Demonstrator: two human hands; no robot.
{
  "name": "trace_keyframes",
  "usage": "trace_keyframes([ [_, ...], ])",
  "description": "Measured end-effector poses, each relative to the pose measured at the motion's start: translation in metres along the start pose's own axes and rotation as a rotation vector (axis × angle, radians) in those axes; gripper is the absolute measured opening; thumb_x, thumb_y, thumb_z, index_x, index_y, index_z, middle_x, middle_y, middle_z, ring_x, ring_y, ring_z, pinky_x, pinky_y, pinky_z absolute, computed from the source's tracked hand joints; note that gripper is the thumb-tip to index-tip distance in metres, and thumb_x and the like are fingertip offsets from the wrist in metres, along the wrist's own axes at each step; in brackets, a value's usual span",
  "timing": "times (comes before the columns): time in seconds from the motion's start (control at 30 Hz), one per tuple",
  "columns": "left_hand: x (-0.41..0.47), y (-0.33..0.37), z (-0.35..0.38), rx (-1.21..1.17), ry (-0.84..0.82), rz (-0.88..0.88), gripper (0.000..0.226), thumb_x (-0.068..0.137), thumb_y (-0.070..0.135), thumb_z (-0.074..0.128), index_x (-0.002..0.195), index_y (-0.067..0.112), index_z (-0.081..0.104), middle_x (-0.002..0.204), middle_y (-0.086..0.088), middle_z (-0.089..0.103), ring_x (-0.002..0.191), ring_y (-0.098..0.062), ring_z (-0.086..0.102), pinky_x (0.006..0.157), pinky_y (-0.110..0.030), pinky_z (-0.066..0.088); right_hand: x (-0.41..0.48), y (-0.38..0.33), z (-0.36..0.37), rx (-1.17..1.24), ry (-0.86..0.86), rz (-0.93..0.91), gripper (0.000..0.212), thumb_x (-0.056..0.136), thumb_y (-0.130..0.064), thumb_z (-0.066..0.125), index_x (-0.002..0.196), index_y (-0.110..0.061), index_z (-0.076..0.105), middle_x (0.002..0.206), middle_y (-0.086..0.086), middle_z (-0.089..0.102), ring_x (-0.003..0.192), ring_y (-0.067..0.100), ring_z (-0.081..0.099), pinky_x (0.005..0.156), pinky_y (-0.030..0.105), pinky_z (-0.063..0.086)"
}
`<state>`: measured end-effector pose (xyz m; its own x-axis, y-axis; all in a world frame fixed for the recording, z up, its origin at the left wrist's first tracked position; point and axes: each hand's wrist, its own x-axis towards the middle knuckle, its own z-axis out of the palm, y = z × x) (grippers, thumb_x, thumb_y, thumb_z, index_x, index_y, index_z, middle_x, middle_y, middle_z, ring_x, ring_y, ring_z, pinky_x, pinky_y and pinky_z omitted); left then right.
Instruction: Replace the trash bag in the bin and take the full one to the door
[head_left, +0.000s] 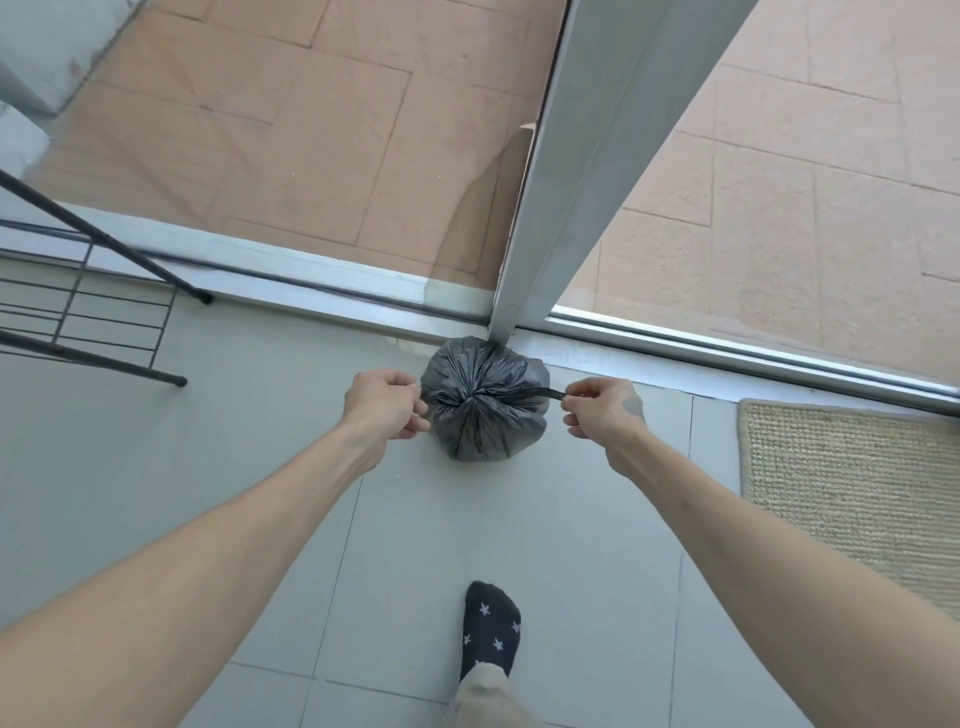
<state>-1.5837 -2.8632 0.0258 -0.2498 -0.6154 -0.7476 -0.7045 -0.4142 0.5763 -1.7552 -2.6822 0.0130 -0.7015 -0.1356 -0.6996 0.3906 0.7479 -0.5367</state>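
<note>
**Full trash bag at the sliding door, both hands on its ties**

We see the grey trash bag (483, 421) sitting on the pale tiled floor (270, 467). Its far side rests against the foot of the aluminium door frame (566, 197) and the sliding-door track (322, 291). Its mouth is gathered into a puckered centre on top.

The left hand (387, 402) is at the bag's left edge with its fingers curled in a pinch. We cannot make out the piece of plastic it holds. The right hand (602, 408) is just to the right of the bag, thumb and fingers pinching a dark tie strip (540, 393) stretched taut from the gathered centre. The two hands are apart, with the bag between them.

Beyond the glass we see terracotta paving (291, 119). A black wire rack (88, 306) stands at the left and a woven mat (857, 483) lies at the right, near the track. A foot in a dark star-patterned sock (491, 629) is planted on the tiles nearer us, well apart from the bag.
</note>
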Motion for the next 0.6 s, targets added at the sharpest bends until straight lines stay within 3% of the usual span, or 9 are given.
trace_keyframes([
  [0.07, -0.001, 0.000, 0.000, 0.008, -0.013, -0.014, 0.011, 0.098, 0.010, 0.057, 0.090, 0.014, 0.062, 0.081, -0.013, 0.070, 0.061, -0.026, 0.066, 0.074, -0.040, 0.062, 0.002, 0.003, -0.001, 0.004, 0.015, 0.004, 0.013, 0.089, -0.004, 0.064, 0.099, -0.009, 0.072, 0.093, 0.008, 0.071, 0.066, 0.017, 0.064, 0.071, 0.031, 0.061],
  [0.2, -0.001, 0.007, -0.003, 0.016, 0.011, -0.014, 0.008, 0.097, 0.011, 0.058, 0.101, 0.010, 0.065, 0.081, -0.012, 0.070, 0.057, -0.025, 0.066, 0.068, -0.038, 0.061, 0.002, 0.002, -0.001, 0.027, 0.037, 0.002, 0.014, 0.090, -0.006, 0.063, 0.099, -0.011, 0.071, 0.095, 0.008, 0.071, 0.069, 0.019, 0.066, 0.076, 0.035, 0.062],
  [0.3, -0.005, 0.011, -0.007, 0.124, 0.008, -0.028, 0.014, 0.096, 0.015, 0.059, 0.106, 0.009, 0.065, 0.085, -0.012, 0.071, 0.056, -0.025, 0.067, 0.067, -0.039, 0.061, 0.000, 0.000, -0.004, 0.022, 0.043, 0.022, 0.019, 0.088, -0.009, 0.065, 0.106, -0.015, 0.069, 0.104, 0.006, 0.070, 0.085, 0.026, 0.071, 0.085, 0.043, 0.061],
  [0.5, -0.019, 0.013, -0.016, 0.296, 0.021, -0.035, 0.054, 0.092, 0.028, 0.063, 0.144, 0.016, 0.049, 0.115, -0.014, 0.068, 0.066, -0.028, 0.073, 0.071, -0.041, 0.063, -0.010, -0.004, -0.016, 0.016, 0.017, 0.043, 0.044, 0.087, -0.013, 0.067, 0.130, -0.017, 0.060, 0.123, 0.004, 0.065, 0.102, 0.027, 0.068, 0.090, 0.036, 0.055],
  [0.6, -0.023, 0.013, -0.019, 0.314, 0.054, -0.004, 0.062, 0.092, 0.024, 0.062, 0.150, 0.020, 0.042, 0.116, -0.014, 0.068, 0.071, -0.027, 0.075, 0.070, -0.039, 0.064, -0.016, -0.003, -0.021, -0.010, -0.001, 0.014, 0.047, 0.089, -0.015, 0.066, 0.135, -0.019, 0.057, 0.136, 0.004, 0.057, 0.109, 0.024, 0.063, 0.088, 0.034, 0.049],
])
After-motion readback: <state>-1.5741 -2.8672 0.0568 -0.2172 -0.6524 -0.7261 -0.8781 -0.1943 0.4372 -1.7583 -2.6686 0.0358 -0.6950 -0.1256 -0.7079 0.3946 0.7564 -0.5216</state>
